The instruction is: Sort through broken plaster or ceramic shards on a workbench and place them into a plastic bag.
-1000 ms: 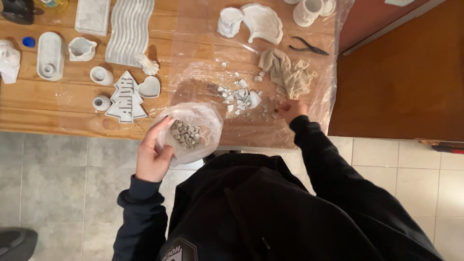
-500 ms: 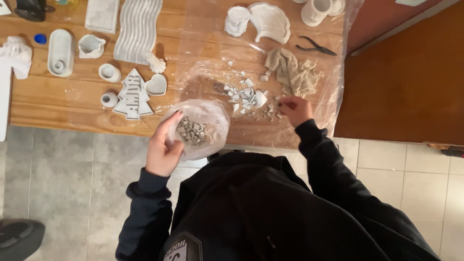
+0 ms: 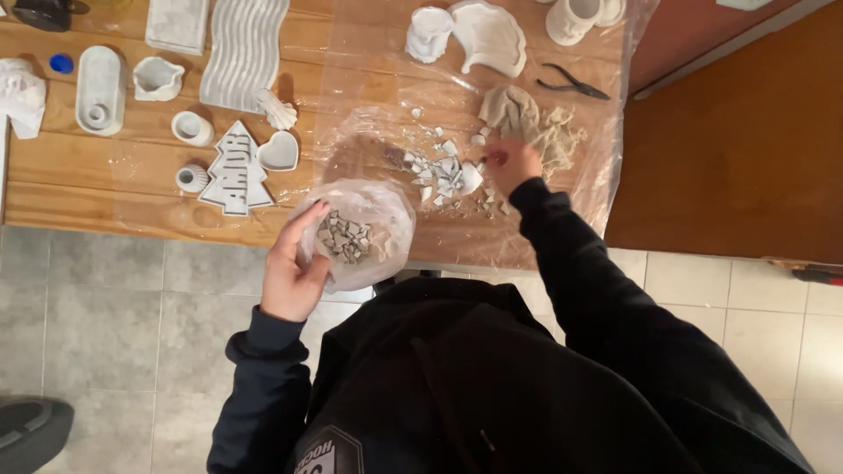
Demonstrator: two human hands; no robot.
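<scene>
My left hand (image 3: 294,268) holds a clear plastic bag (image 3: 364,233) open at the table's front edge; grey-white broken shards lie inside it. My right hand (image 3: 511,162) reaches onto the clear plastic sheet (image 3: 369,96) spread over the wooden table (image 3: 105,197), its fingers closed among a scatter of white plaster shards (image 3: 443,171). Whether a piece sits in its fingers cannot be made out. A crumpled beige cloth (image 3: 518,114) lies just beyond that hand.
White cast pieces sit on the table's left: a tree shape (image 3: 235,171), a heart dish (image 3: 279,152), small round pots (image 3: 191,128), a wavy tray (image 3: 244,48), an oval tray (image 3: 99,77). Black pliers (image 3: 572,83) lie at the back right. A tiled floor (image 3: 123,316) lies below.
My right hand has moved from the sheet's front edge further onto the table, up to the shards by the cloth. The bag in my left hand has stayed near the table edge.
</scene>
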